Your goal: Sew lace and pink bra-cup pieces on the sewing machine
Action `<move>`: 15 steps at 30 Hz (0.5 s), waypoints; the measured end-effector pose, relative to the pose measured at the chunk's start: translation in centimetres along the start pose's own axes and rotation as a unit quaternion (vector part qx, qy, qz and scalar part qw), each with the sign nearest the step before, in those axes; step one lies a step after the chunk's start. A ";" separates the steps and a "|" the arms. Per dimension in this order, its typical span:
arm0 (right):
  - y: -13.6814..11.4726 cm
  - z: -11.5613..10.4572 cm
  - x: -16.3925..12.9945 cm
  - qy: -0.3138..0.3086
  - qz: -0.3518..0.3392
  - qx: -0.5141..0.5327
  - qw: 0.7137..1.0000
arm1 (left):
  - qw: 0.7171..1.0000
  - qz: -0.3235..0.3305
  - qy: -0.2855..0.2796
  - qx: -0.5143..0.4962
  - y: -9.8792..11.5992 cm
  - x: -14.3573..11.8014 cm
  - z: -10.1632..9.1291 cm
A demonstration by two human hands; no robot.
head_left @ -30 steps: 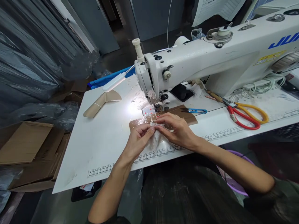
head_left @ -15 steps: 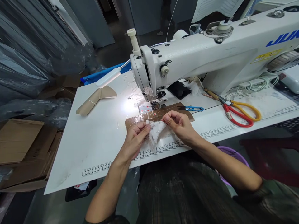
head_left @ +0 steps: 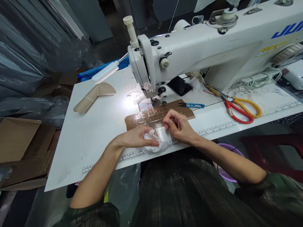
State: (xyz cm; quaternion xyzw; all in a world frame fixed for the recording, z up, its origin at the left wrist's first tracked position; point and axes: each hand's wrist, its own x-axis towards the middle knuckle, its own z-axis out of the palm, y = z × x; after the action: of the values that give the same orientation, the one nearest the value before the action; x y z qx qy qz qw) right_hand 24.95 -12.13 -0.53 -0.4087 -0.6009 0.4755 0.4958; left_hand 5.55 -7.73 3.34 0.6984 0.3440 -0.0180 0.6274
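Lace (head_left: 150,135) in left hand (head_left: 134,138) near table's (head_left: 99,135) front edge; right hand (head_left: 178,126) beside.

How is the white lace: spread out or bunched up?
Bunched up: the white lace is gathered in crumpled folds in the left hand, not laid out flat.

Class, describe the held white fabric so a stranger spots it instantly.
Start at the white sewing machine and come down past the brown sheet to the printed ruler. There, the left hand clutches the white fabric. Unlike the flat brown sheet, it is crumpled and shows small holes.
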 end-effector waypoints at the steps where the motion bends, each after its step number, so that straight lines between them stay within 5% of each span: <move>1: 0.3 -0.2 0.1 0.012 0.013 -0.008 1.000 | 1.000 -0.010 0.007 0.027 -0.1 0.1 -0.7; 4: 1.1 -0.5 0.4 0.015 0.058 0.002 0.998 | 0.969 0.024 0.174 0.173 -0.2 0.6 -2.3; 6: 1.6 -0.5 0.6 0.033 0.090 0.031 0.995 | 0.892 0.087 0.339 0.287 -0.2 0.9 -2.5; 8: 2.1 -0.4 0.7 0.063 0.109 0.052 0.991 | 0.813 0.149 0.436 0.356 -0.2 1.1 -1.6; 10: 2.3 -0.4 1.0 0.074 0.107 0.056 0.990 | 0.805 0.198 0.416 0.375 -0.2 1.1 0.3; 12: 2.3 -0.7 1.2 0.051 0.095 0.047 0.993 | 0.843 0.215 0.323 0.374 -0.5 0.9 2.6; 15: 1.8 -1.2 1.7 -0.002 0.063 -0.039 0.997 | 0.845 0.144 0.294 0.423 -1.2 0.8 5.1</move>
State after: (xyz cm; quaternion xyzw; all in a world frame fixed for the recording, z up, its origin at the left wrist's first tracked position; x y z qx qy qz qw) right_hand 25.84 -9.92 -1.85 -0.4638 -0.5930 0.4824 0.4478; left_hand 7.58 -11.94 0.82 0.9102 0.3672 0.1350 0.1357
